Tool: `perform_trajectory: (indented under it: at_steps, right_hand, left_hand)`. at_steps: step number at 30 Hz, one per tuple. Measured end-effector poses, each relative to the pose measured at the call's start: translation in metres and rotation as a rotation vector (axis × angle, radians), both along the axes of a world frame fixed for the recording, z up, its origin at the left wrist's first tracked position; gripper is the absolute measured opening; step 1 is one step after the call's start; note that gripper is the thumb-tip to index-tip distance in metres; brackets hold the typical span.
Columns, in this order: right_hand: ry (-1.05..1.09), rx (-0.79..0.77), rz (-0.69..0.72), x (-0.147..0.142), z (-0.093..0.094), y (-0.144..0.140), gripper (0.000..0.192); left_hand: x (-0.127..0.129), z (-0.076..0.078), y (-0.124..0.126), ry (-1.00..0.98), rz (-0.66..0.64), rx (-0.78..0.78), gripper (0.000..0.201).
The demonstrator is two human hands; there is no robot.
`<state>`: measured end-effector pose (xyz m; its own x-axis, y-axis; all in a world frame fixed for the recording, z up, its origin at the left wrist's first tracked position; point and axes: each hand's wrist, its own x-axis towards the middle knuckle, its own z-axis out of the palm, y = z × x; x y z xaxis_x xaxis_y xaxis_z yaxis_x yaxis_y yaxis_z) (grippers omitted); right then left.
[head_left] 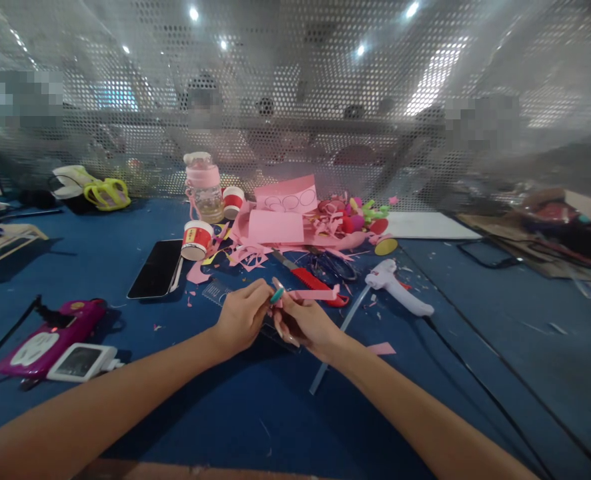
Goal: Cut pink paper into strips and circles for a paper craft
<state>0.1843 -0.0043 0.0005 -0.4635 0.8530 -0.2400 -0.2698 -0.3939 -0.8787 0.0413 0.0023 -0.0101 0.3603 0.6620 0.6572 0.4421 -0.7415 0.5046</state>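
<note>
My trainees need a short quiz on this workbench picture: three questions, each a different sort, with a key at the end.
1. Multiple choice: what colour is the strip at the person's right hand?
A. Yellow
B. Pink
C. Green

2. True or false: the white glue gun lies on the blue table.

3. Count: how many red-and-white cups are near the drinks bottle?

Key: 1. B; 2. True; 3. Two

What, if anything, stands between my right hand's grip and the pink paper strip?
Nothing visible: the pink paper strip juts out at the right hand's grip; the hot glue gun lies farther right.
</note>
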Motion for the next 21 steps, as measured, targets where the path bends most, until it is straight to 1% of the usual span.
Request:
perform_trajectory:
  at_steps: [3,5,7,9,11,13,17,21]
  right_hand:
    - [0.104,-0.030,0.083,0.001,-0.001,0.000,0.040]
    - [0.140,-0.051,0.094,0.001,-0.001,0.001,0.042]
    - [0.130,-0.029,0.038,0.002,0.000,0.002,0.042]
    - [0.095,0.032,-0.052,0.001,0.001,0.003,0.041]
    - [0.059,0.089,-0.140,0.000,0.003,0.003,0.041]
    - [0.024,0.119,-0.211,-0.002,0.005,0.002,0.040]
    - [-0.035,0.162,-0.284,-0.006,0.010,-0.001,0.038]
    - [-0.093,0.186,-0.286,-0.006,0.009,-0.001,0.039]
  left_hand:
    - [-0.001,-0.001,0.001,0.028,-0.036,0.061,0.024]
    - [-0.002,0.000,0.001,0.030,-0.050,0.091,0.023]
    - [-0.001,0.001,-0.001,0.027,-0.045,0.092,0.021]
    - [0.000,0.003,-0.002,0.022,-0.028,0.042,0.018]
    - [0.001,0.004,-0.003,0.029,0.004,-0.020,0.022]
    - [0.001,0.004,-0.003,0.054,0.036,-0.043,0.026]
    - [0.001,0.001,-0.002,0.137,0.102,0.051,0.028]
    - [0.000,0.002,-0.002,0.192,0.127,0.137,0.027]
